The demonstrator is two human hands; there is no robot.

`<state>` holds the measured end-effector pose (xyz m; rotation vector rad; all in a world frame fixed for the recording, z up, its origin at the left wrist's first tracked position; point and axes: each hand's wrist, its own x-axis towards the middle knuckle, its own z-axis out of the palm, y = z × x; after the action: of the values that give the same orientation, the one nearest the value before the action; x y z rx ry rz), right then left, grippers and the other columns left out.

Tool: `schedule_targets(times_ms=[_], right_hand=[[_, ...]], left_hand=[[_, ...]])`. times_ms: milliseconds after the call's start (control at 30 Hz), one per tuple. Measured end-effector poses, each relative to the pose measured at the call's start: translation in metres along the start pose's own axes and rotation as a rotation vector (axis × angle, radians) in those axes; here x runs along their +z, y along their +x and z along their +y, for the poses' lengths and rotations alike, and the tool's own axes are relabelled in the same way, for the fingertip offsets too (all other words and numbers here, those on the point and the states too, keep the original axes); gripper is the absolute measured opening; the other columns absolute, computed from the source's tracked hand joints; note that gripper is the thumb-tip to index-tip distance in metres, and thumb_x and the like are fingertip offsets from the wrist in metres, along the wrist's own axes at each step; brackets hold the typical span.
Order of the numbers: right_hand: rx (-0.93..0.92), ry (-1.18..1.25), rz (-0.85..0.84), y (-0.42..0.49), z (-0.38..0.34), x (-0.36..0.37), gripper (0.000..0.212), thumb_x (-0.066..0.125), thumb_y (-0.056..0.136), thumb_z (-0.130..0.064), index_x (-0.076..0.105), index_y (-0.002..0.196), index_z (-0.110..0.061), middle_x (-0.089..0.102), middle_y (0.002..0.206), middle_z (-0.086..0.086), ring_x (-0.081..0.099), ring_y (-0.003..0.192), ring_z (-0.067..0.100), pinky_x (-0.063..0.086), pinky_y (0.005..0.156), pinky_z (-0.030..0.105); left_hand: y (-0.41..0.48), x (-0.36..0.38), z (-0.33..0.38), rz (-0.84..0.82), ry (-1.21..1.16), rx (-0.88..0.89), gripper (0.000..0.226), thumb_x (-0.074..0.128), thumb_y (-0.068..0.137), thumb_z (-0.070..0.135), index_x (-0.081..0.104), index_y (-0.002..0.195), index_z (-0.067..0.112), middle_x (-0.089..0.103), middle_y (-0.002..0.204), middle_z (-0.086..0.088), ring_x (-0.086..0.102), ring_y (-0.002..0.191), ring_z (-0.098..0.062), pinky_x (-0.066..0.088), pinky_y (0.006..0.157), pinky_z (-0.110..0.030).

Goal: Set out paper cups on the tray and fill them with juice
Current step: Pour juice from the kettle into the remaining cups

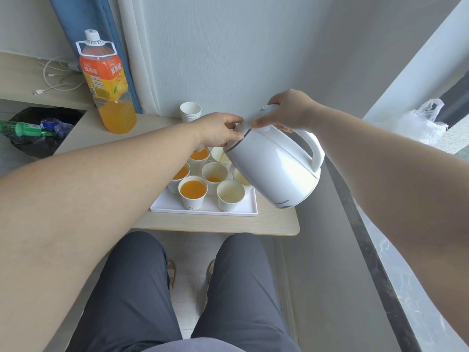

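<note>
A white kettle (pixel 272 166) is tilted to the left over a white tray (pixel 175 205) holding several paper cups. My right hand (pixel 289 110) grips the kettle's handle at the top. My left hand (pixel 219 130) pinches the rim of its lid near the spout. A thin orange stream falls from the spout into a middle cup (pixel 214 174) that has a little juice at its bottom. Three cups on the left, one of them (pixel 193 191) at the front, hold orange juice. The front right cup (pixel 230 194) looks almost dry. Other cups are partly hidden by the kettle and my left hand.
A large orange juice bottle (pixel 109 82) stands at the table's back left. A stack of spare paper cups (pixel 190 111) sits by the wall. A bin with a black liner (pixel 38 130) is to the left, white cables (pixel 55 77) on a shelf, a plastic bag (pixel 423 120) at right.
</note>
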<state>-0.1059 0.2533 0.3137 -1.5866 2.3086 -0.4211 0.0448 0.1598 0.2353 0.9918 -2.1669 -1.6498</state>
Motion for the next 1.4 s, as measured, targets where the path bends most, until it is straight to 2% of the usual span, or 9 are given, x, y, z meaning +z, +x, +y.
schedule_targets(times_ms=[900,1100,1267,1400], right_hand=[[0.012,-0.047,0.003,-0.002,-0.011,-0.007,0.041,0.076,0.072,-0.043,0.048,0.061,-0.016,0.049,0.049,-0.002,0.043,0.045,0.016,0.036,0.05,0.027],[0.011,-0.061,0.006,-0.003,-0.01,-0.008,0.04,0.075,0.072,-0.042,0.047,0.06,-0.016,0.05,0.05,-0.001,0.044,0.044,0.017,0.036,0.05,0.026],[0.011,-0.052,0.001,-0.004,-0.01,-0.009,0.038,0.077,0.072,-0.043,0.053,0.068,-0.014,0.051,0.053,-0.001,0.044,0.046,0.016,0.037,0.049,0.026],[0.012,-0.05,-0.005,-0.004,-0.01,-0.01,0.039,0.077,0.071,-0.044,0.052,0.066,-0.015,0.052,0.054,-0.002,0.045,0.046,0.015,0.037,0.05,0.026]], left_hand=[[0.0,-0.002,0.005,0.027,0.038,0.034,0.051,0.057,0.093,0.012,0.044,0.141,0.017,0.051,0.139,-0.005,0.051,0.124,-0.02,0.045,0.103,-0.033],[-0.001,-0.001,0.006,0.024,0.037,0.03,0.051,0.057,0.093,0.012,0.043,0.142,0.018,0.051,0.139,-0.005,0.051,0.123,-0.02,0.045,0.1,-0.03],[-0.001,-0.001,0.008,0.017,0.014,0.016,0.051,0.057,0.093,0.011,0.044,0.142,0.018,0.052,0.138,-0.004,0.052,0.123,-0.019,0.046,0.092,-0.025],[0.0,0.0,0.007,0.012,0.01,0.017,0.05,0.057,0.093,0.011,0.045,0.141,0.018,0.053,0.137,-0.004,0.053,0.122,-0.02,0.047,0.096,-0.029]])
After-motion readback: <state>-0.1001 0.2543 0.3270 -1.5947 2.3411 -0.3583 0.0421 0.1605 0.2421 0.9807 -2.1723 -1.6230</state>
